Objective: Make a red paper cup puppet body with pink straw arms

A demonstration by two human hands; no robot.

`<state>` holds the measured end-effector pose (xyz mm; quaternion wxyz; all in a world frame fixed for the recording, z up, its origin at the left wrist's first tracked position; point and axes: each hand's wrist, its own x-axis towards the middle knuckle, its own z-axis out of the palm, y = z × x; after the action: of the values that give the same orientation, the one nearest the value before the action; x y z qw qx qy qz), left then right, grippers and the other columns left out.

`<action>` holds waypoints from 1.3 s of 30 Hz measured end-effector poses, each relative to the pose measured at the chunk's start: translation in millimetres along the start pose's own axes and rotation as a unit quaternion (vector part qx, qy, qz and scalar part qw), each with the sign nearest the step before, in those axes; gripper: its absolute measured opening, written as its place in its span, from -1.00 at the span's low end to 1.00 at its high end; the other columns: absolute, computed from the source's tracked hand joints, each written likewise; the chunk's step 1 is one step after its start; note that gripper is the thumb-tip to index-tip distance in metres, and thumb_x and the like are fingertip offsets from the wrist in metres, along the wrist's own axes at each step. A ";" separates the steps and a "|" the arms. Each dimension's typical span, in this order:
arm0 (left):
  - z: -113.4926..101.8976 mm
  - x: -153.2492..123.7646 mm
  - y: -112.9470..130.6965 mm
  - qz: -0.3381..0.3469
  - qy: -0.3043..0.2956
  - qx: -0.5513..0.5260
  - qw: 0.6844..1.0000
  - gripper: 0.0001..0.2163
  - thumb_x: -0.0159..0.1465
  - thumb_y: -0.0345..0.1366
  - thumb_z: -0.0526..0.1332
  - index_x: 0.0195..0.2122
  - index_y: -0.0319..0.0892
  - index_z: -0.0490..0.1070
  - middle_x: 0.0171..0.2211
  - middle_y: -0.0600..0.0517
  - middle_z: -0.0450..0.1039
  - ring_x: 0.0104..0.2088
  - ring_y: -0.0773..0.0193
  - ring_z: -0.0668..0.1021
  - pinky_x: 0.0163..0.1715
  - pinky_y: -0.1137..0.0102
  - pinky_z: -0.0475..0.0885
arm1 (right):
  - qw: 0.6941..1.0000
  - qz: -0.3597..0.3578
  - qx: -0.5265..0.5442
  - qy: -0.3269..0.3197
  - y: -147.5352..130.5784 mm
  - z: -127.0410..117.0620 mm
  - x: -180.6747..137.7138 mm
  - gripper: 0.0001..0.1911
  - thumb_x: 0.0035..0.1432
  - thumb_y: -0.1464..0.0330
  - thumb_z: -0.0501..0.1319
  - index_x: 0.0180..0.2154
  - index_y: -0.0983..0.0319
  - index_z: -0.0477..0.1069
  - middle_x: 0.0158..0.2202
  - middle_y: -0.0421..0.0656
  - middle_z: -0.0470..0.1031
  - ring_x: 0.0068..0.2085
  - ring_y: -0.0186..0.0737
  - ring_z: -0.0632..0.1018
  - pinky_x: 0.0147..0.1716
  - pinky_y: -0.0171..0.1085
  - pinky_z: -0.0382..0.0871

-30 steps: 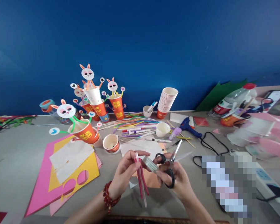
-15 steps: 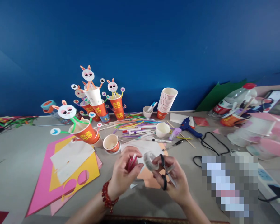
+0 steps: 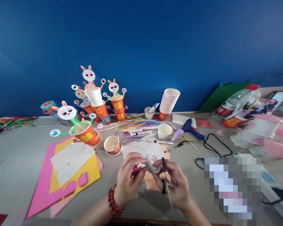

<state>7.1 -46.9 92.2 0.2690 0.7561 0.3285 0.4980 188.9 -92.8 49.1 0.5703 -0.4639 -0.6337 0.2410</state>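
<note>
My left hand (image 3: pixel 129 177), with a red bead bracelet at the wrist, pinches a small pink and white piece (image 3: pixel 139 166); the fingers hide most of it. Against that piece sits a roll of clear tape (image 3: pixel 153 164), held by the thumb and fingers of my right hand (image 3: pixel 176 183). Black-handled scissors (image 3: pixel 163 186) also hang in my right hand, blades pointing down. Below both hands lie a white sheet (image 3: pixel 134 149) and orange paper (image 3: pixel 153 183).
Paper cups with rabbit figures (image 3: pixel 86 133) stand at the left, behind pink and yellow paper (image 3: pixel 91 168). Markers (image 3: pixel 141 133), a cup stack (image 3: pixel 169 105), a blue glue gun (image 3: pixel 193 130) and its cord lie farther back. A bottle (image 3: pixel 238 100) is at the right.
My hands have come together, bringing the pink and white piece up to the tape roll. The scissors have swung so their blades point more steeply down.
</note>
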 end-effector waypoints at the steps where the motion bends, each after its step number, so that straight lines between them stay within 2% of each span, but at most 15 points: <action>1: 0.9 -0.9 -0.1 0.000 0.007 0.000 1.000 -0.81 0.28 -0.48 0.23 -0.09 -0.15 0.43 -0.17 -0.05 0.45 -0.14 0.26 0.54 -0.13 0.41 0.47 | 1.000 -0.002 0.001 0.006 -0.9 1.0 0.5 -0.62 0.10 0.55 0.28 -0.06 0.13 0.34 -0.19 -0.11 0.52 -0.31 -0.23 0.56 -0.31 -0.26 0.48; 6: 4.4 -6.9 1.1 -0.001 0.034 0.003 0.999 -0.84 0.28 -0.49 0.21 -0.16 -0.13 0.42 -0.18 -0.03 0.46 -0.16 0.26 0.55 -0.19 0.40 0.49 | 0.999 -0.004 0.026 0.025 -6.7 6.9 1.9 -0.65 0.10 0.55 0.29 -0.09 0.14 0.35 -0.19 -0.11 0.51 -0.32 -0.24 0.57 -0.33 -0.28 0.50; 13: 6.5 -10.8 1.6 0.000 0.033 -0.004 0.999 -0.86 0.27 -0.51 0.20 -0.21 -0.13 0.42 -0.12 -0.07 0.46 -0.18 0.24 0.56 -0.23 0.40 0.50 | 0.992 0.044 0.109 0.051 -15.4 14.9 6.0 -0.67 0.11 0.55 0.31 -0.13 0.14 0.33 -0.19 -0.12 0.45 -0.36 -0.26 0.54 -0.39 -0.28 0.53; 19: 5.2 -7.9 -1.3 0.013 0.047 -0.022 0.999 -0.75 0.28 -0.48 0.20 -0.03 -0.13 0.42 -0.11 -0.08 0.46 -0.08 0.20 0.54 -0.09 0.31 0.49 | 0.988 0.053 0.138 0.043 -16.9 16.7 7.0 -0.66 0.12 0.54 0.31 -0.13 0.12 0.32 -0.19 -0.14 0.45 -0.34 -0.27 0.53 -0.39 -0.28 0.54; 23: 3.6 -6.0 -4.3 0.054 0.031 -0.002 0.998 -0.68 0.31 -0.48 0.19 0.06 -0.10 0.43 -0.04 -0.11 0.45 -0.05 0.18 0.54 -0.13 0.32 0.52 | 0.983 0.077 0.161 0.040 -18.1 16.6 6.2 -0.71 0.14 0.50 0.31 -0.15 0.13 0.34 -0.19 -0.14 0.44 -0.35 -0.26 0.52 -0.40 -0.28 0.54; 28: 3.7 -11.4 -12.1 0.088 0.030 0.030 0.995 -0.66 0.33 -0.41 0.19 0.13 -0.05 0.40 -0.02 -0.14 0.45 -0.14 0.18 0.58 -0.24 0.33 0.56 | 0.958 0.155 0.239 0.038 -20.4 18.2 7.1 -0.74 0.15 0.40 0.35 -0.17 0.12 0.32 -0.22 -0.18 0.43 -0.41 -0.31 0.53 -0.46 -0.28 0.56; 33: 1.0 -15.4 -18.8 0.120 -0.006 0.052 0.991 -0.65 0.35 -0.37 0.17 0.16 -0.07 0.37 -0.03 -0.18 0.46 -0.29 0.24 0.58 -0.39 0.39 0.55 | 0.919 0.244 0.309 0.031 -19.2 20.5 7.1 -0.68 0.10 0.32 0.40 -0.22 0.16 0.28 -0.31 -0.22 0.47 -0.54 -0.35 0.53 -0.54 -0.34 0.47; 36: -1.5 -14.3 -19.5 0.121 -0.016 0.054 0.991 -0.66 0.33 -0.36 0.21 0.13 -0.07 0.41 -0.06 -0.17 0.48 -0.30 0.24 0.59 -0.39 0.39 0.56 | 0.894 0.270 0.356 0.026 -18.0 22.2 6.5 -0.67 0.08 0.31 0.41 -0.21 0.15 0.28 -0.35 -0.26 0.47 -0.55 -0.35 0.53 -0.55 -0.35 0.43; 39: -2.0 -11.7 -19.2 0.118 0.002 0.041 0.992 -0.73 0.31 -0.34 0.24 0.04 -0.05 0.47 -0.11 -0.13 0.51 -0.24 0.19 0.60 -0.34 0.36 0.56 | 0.877 0.298 0.376 0.022 -19.5 24.9 7.7 -0.66 0.05 0.31 0.43 -0.22 0.17 0.32 -0.38 -0.27 0.47 -0.56 -0.36 0.52 -0.57 -0.37 0.40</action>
<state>-2.5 -43.4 72.1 0.1768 0.7986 0.2580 0.5142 159.8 -89.4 63.5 0.6170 -0.3859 -0.3146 0.6095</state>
